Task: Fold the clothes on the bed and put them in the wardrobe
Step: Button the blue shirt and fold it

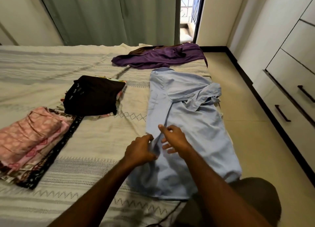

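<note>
Shirt (190,124), light blue, button-up, lies lengthwise near right edge of bed (68,64), collar at far end, hem toward the person. One sleeve folded across the chest, bunched at right side. Front placket runs down the middle with a raised fold of fabric at the lower part.

Left hand (141,150) grips that raised fold at the placket, fingers curled into the cloth. Right hand (173,139) sits just beside it on the other side of the placket, thumb and forefinger pinching the shirt edge, other fingers loosely spread over the fabric. Both forearms reach in from the bottom of the view.

Purple garment (160,56) lies unfolded and crumpled at the far end of bed, just beyond the shirt collar, brown lining showing at its top edge.

Black folded garment (93,93) tops a small stack of patterned clothes left of the shirt, mid-bed. Pink folded stack (29,134) sits further left and nearer, on top of dark patterned fabric.

Bedspread cream with grey stripes and zigzag pattern.

Wardrobe (293,64), white with dark bar handles, stands along the right wall, well apart from bed across beige floor. Grey-green curtain (102,13) hangs behind bed; glass door gap beside it shows outdoors.
</note>
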Motion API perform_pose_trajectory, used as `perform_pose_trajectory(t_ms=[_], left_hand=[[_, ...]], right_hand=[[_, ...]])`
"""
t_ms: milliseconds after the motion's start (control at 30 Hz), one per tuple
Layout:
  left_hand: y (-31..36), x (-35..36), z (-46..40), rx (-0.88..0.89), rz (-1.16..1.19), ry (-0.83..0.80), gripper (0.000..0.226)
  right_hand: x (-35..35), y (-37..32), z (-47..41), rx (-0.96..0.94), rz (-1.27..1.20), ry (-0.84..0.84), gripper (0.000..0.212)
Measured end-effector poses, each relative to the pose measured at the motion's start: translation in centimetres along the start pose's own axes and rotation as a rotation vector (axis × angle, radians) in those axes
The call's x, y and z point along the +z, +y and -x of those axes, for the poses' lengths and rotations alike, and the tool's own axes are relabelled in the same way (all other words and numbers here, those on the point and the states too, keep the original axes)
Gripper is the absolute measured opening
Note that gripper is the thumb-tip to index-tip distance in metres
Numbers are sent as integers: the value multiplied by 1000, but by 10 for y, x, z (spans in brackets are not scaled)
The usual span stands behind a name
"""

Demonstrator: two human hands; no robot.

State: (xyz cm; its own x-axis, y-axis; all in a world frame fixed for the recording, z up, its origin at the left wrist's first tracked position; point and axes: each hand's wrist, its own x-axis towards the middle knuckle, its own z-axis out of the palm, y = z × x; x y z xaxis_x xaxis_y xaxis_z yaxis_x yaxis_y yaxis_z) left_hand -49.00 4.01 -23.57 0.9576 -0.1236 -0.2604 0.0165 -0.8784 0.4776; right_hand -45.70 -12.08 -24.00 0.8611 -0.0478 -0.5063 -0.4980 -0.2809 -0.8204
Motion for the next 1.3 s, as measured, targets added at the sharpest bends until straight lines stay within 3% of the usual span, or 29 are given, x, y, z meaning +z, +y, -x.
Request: perform_pose_trajectory(t_ms=[100,167,233,267,367,433,567,633,733,833,967,1167,1300], left_hand=[[20,4,18,192,198,-166,60],[33,4,33,194,503,-426,58],[35,2,41,108,717,-630,46],[32,3,42,106,711,-640,38],[16,10,22,134,491,-366,24],[5,17,-1,207,264,-145,28],[-2,18,-44,274,-147,-65,58],[4,12,-66,272,-260,-80,59],[19,-4,-109,285,-331,-69,54],[30,-21,-158,259,-396,-84,54],[34,-32,-219,216,-452,-112,54],[47,-50,-309,206,-453,-60,64],[50,-61,-353,190,-474,-95,96]], right_hand=[[-1,12,15,114,-56,-32,22],[-10,23,21,116,-11,33,9],[-19,35,27,120,55,37,17],[-22,43,33,129,86,-3,26],[-31,62,43,37,200,-145,67],[-36,70,44,-92,283,-210,79],[-42,65,49,-21,358,-291,57],[-49,56,47,67,465,-318,39],[-72,31,31,42,534,-160,16],[-101,7,1,-20,502,20,5],[-128,-14,-43,-97,420,243,20],[-159,-49,-110,-186,407,552,22],[-161,-69,-152,-221,455,644,25]])
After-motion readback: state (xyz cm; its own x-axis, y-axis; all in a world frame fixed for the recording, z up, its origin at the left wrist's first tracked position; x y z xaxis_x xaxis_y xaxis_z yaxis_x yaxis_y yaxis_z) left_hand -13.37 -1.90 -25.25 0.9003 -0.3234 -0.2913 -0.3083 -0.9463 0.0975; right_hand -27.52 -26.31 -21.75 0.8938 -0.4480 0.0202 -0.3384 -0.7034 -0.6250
